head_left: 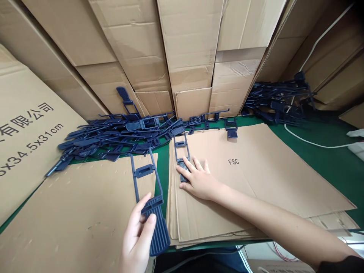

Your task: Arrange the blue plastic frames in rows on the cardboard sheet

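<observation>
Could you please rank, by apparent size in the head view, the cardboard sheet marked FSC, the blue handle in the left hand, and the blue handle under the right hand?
1. Cardboard sheet marked FSC, clearly largest.
2. Blue handle in the left hand; it is nearer the camera, which may exaggerate it.
3. Blue handle under the right hand, partly covered.

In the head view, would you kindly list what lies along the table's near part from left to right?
Printed cardboard sheet → left hand holding a blue plastic handle → right hand on another handle → FSC cardboard stack → white cable.
</observation>
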The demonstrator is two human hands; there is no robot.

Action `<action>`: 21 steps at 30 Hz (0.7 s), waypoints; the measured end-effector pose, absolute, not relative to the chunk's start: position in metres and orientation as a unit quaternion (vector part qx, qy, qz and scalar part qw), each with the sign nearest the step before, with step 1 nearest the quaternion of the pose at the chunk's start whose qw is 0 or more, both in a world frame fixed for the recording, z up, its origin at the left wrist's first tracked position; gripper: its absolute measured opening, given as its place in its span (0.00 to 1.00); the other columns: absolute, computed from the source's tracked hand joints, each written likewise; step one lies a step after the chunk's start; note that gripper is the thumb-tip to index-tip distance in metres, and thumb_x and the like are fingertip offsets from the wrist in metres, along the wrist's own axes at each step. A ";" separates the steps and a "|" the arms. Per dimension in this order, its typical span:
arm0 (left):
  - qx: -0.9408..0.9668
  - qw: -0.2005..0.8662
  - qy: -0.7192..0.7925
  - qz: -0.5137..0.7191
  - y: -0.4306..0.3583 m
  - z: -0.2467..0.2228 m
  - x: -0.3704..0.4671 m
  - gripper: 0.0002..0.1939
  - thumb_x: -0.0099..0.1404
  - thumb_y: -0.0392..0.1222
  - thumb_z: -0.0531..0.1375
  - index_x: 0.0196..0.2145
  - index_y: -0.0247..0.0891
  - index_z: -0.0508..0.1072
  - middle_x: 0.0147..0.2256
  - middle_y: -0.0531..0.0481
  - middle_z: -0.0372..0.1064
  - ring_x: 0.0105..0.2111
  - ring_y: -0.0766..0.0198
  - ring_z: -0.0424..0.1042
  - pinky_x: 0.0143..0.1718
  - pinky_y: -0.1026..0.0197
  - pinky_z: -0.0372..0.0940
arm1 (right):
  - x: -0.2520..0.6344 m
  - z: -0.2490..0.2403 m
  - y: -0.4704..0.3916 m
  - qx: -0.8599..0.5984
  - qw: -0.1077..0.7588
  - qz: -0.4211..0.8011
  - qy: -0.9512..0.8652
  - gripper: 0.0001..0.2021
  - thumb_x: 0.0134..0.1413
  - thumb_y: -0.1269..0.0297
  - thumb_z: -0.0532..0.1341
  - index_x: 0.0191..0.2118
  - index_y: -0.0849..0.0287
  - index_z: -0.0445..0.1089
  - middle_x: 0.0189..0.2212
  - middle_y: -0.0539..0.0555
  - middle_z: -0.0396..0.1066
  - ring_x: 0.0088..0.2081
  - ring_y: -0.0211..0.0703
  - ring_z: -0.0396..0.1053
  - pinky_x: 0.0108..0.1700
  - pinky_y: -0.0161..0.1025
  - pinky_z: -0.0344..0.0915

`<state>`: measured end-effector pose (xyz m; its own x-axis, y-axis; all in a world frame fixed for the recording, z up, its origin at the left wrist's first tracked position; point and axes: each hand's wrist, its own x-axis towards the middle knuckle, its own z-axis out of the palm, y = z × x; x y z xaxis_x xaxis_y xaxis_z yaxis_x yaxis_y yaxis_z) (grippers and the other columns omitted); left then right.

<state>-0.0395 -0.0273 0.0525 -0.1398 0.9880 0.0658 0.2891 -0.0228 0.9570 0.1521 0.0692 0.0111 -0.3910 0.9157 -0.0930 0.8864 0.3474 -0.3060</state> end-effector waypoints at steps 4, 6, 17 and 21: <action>0.611 0.366 0.548 0.438 -0.025 0.039 -0.042 0.26 0.71 0.60 0.58 0.55 0.37 0.63 0.31 0.51 0.56 0.27 0.69 0.56 0.33 0.82 0.56 | 0.145 0.012 0.073 -0.566 0.053 0.193 -0.800 0.33 0.54 0.38 0.38 0.63 0.43 0.38 0.62 0.46 0.22 0.60 0.66 0.24 0.52 0.69 0.30; 0.579 0.410 0.551 0.439 -0.024 0.033 -0.040 0.27 0.71 0.59 0.57 0.56 0.37 0.61 0.32 0.51 0.56 0.28 0.69 0.58 0.35 0.81 0.57 | 0.147 0.015 0.075 -0.583 0.053 0.193 -0.788 0.35 0.53 0.38 0.37 0.64 0.46 0.34 0.61 0.46 0.20 0.60 0.66 0.22 0.53 0.67 0.30; 0.631 0.544 0.464 0.300 -0.014 -0.003 -0.031 0.29 0.71 0.56 0.52 0.61 0.37 0.52 0.31 0.50 0.54 0.31 0.66 0.58 0.33 0.75 0.58 | 0.161 0.052 0.013 -0.620 0.091 0.268 -0.731 0.29 0.59 0.48 0.34 0.64 0.50 0.29 0.61 0.42 0.26 0.63 0.40 0.31 0.60 0.57 0.34; 0.681 0.476 0.488 0.266 -0.020 -0.004 -0.027 0.29 0.71 0.55 0.46 0.60 0.31 0.54 0.42 0.48 0.55 0.41 0.64 0.59 0.44 0.72 0.59 | 0.147 0.036 -0.005 -0.611 0.113 0.290 -0.728 0.31 0.60 0.49 0.35 0.65 0.56 0.30 0.61 0.47 0.18 0.62 0.36 0.21 0.61 0.52 0.34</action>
